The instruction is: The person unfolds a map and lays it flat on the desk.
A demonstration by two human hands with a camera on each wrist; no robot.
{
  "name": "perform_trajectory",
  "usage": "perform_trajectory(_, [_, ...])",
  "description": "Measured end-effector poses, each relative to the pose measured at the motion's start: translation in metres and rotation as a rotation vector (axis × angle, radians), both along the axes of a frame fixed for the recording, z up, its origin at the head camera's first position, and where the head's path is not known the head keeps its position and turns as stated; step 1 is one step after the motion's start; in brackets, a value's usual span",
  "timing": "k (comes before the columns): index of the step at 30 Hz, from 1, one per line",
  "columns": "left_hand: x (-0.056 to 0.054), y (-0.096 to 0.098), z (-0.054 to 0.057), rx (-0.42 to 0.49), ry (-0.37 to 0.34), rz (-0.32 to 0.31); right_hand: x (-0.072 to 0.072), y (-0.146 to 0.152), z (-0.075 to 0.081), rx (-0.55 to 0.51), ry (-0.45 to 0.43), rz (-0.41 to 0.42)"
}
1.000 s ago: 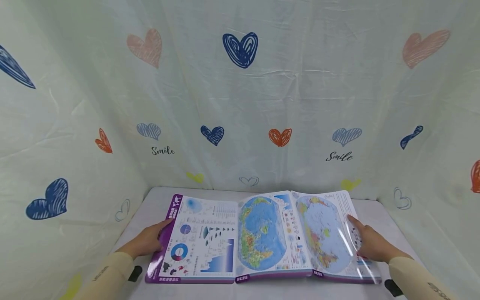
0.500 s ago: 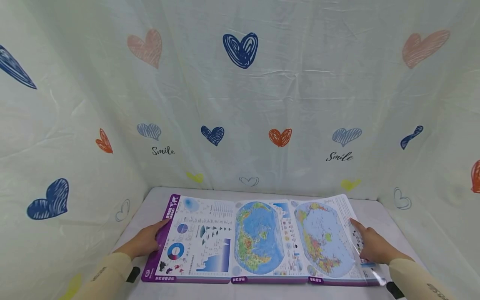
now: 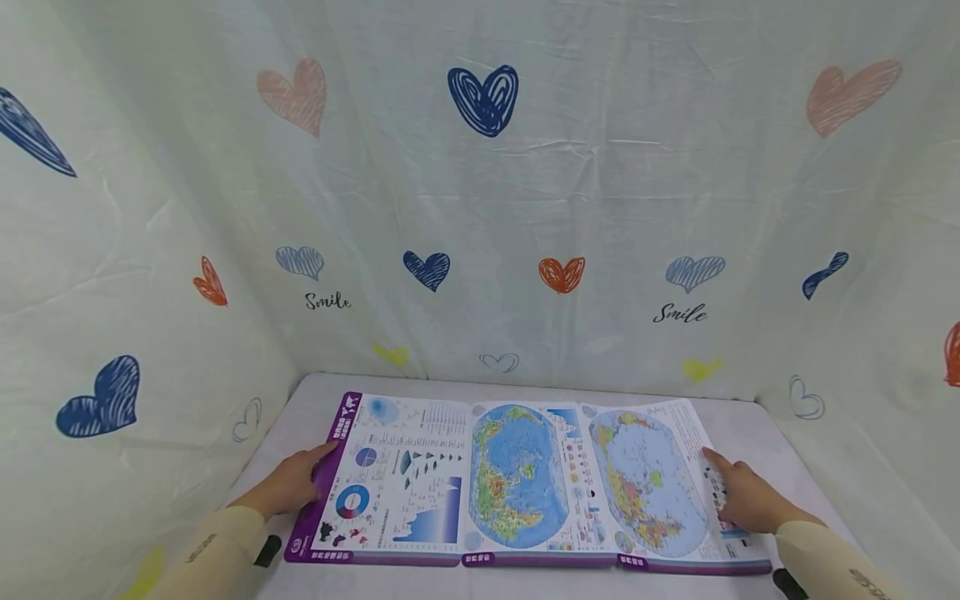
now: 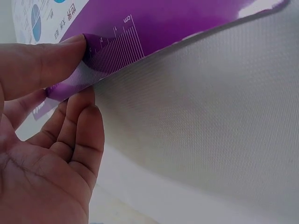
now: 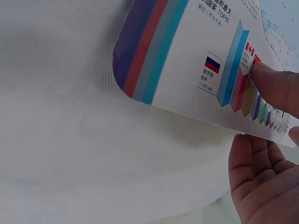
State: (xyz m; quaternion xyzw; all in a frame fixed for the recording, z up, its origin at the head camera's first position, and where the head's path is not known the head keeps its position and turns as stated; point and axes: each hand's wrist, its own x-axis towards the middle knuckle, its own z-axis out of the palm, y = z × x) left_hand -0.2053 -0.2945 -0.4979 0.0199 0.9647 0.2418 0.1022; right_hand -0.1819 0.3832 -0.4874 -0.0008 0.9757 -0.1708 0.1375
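A fold-out world map [image 3: 517,475] with a purple border lies spread in three panels on the white table [image 3: 420,583]. My left hand [image 3: 288,483] pinches its left edge. In the left wrist view, the thumb of my left hand [image 4: 42,163] presses on the purple ruler strip of the map [image 4: 163,28], with fingers beneath. At the opposite edge my right hand [image 3: 750,500] pinches the map. The right wrist view shows the thumb of my right hand [image 5: 268,191] on top of the map [image 5: 182,79], by a coloured bar chart, and curled fingers underneath.
A white curtain [image 3: 600,192] printed with hearts hangs behind the table and along both sides. Small black patches [image 3: 267,550] show beside the sleeves, one at each side of the table's front.
The map's raised folds have flattened, and its panels have spread slightly wider. Its far right corner has come down. The right hand has moved slightly lower in the head view; both hands keep their grip.
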Motion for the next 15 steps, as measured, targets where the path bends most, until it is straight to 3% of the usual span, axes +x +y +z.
perform_trajectory(15, [-0.006, 0.001, 0.004, -0.071, -0.006, 0.040, -0.004, 0.011, -0.007, 0.030, -0.040, -0.022])
